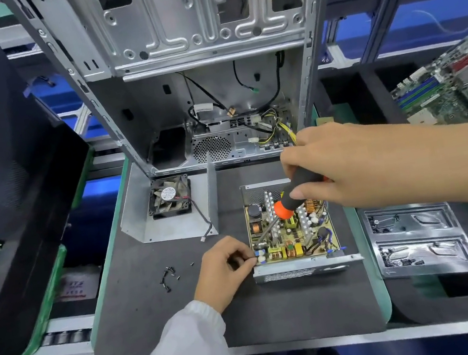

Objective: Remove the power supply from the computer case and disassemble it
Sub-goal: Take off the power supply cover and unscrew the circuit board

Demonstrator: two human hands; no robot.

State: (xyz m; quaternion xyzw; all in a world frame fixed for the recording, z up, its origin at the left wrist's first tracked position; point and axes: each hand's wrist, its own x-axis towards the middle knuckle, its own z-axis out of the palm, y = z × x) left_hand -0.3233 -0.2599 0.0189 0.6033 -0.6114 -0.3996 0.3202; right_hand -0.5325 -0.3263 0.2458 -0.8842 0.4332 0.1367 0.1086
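One computer case, one opened power supply, one fan, one screwdriver, two hands, two clear trays.

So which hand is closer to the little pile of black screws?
Left. The left hand sits just right of the screws on the mat. The right hand, gripping the screwdriver, is farther off, above the open power supply.

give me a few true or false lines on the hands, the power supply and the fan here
1. The right hand grips a screwdriver. True.
2. The power supply sits inside the case. False: it lies open on the mat in front.
3. The left hand rests flat on the mat. False: its fingers pinch at the board's near left corner.
4. The fan sits in a separate metal cover. True.
5. Loose screws lie left of the left hand. True.
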